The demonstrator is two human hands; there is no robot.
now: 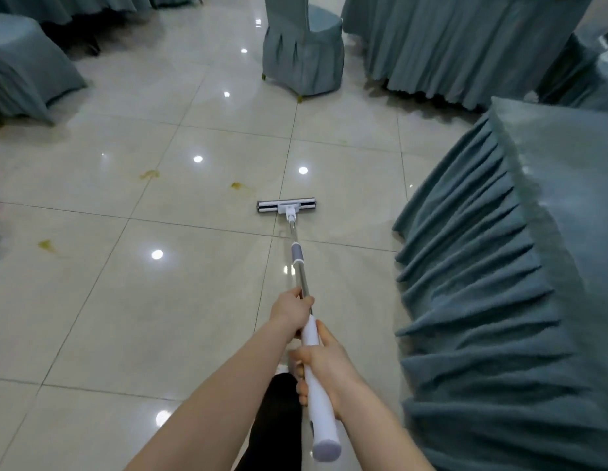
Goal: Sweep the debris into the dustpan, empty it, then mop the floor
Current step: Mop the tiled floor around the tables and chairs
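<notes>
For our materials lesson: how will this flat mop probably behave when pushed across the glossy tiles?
The mop likely stays stiff: its metal pole looks straight under the left hand and right hand. Its flat head probably glides easily on the shiny floor, and seems light.

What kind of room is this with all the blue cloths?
Probably a banquet hall or restaurant dining room. A chair in a pleated blue cover stands beside a table with a long blue skirt, on a shiny tiled floor.

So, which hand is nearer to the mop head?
Left. The left hand grips the metal pole further down toward the mop head; the right hand holds the white handle, closer to the body.
</notes>
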